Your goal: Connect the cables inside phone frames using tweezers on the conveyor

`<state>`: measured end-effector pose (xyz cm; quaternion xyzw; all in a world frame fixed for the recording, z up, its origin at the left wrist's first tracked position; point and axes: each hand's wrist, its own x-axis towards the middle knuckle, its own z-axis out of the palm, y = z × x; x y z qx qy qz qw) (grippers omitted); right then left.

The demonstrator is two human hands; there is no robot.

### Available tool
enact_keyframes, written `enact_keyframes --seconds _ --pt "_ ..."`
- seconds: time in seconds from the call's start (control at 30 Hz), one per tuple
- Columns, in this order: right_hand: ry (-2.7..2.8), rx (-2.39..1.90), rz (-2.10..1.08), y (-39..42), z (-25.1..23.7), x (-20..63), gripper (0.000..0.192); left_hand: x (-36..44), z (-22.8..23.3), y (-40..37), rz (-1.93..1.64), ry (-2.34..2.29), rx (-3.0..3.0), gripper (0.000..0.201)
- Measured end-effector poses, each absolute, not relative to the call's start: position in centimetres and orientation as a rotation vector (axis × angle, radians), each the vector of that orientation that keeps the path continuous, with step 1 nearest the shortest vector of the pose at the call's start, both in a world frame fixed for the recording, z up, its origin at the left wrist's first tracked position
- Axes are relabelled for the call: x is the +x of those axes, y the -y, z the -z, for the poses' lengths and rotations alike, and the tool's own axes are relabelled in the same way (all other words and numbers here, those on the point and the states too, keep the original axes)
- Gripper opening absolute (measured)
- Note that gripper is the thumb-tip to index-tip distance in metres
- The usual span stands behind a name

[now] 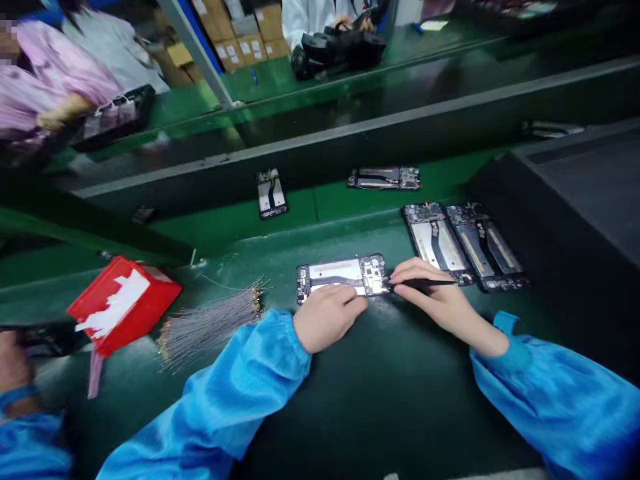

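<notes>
Phone frame (343, 277), opened and lying flat on the dark green bench (380, 400) near its middle, is pressed down at its near edge by the left hand (327, 317), fingers loosely curled. A thin black tool (425, 283) is pinched in the right hand (435, 297), its tip touching the frame's right end. Two further frames (465, 245) lie just beside, toward the right edge; a wire bundle (210, 327) and red box (123, 303) lie toward the left.
</notes>
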<state>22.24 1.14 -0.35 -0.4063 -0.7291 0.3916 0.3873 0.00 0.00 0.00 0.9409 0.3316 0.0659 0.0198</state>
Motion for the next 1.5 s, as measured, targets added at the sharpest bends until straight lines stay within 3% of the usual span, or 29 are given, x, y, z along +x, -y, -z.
enact_keyframes --seconds 0.3,0.9,1.27,1.5 --pt "1.765 -1.177 -1.020 -0.4 0.6 23.1 0.007 2.0 0.7 -0.4 -0.416 -1.166 2.841 0.022" --pt "1.785 -1.145 -1.073 -0.5 0.2 22.9 0.008 1.8 0.8 -0.3 -0.461 -1.113 2.848 0.023" --pt "2.098 -0.888 -0.842 -0.1 -0.1 22.8 0.015 1.9 0.7 -0.3 -0.447 -1.104 2.828 0.025" --pt "2.166 -0.906 -0.896 -1.7 -0.7 22.7 0.019 2.1 0.8 -0.8 -0.485 -1.155 2.643 0.019"
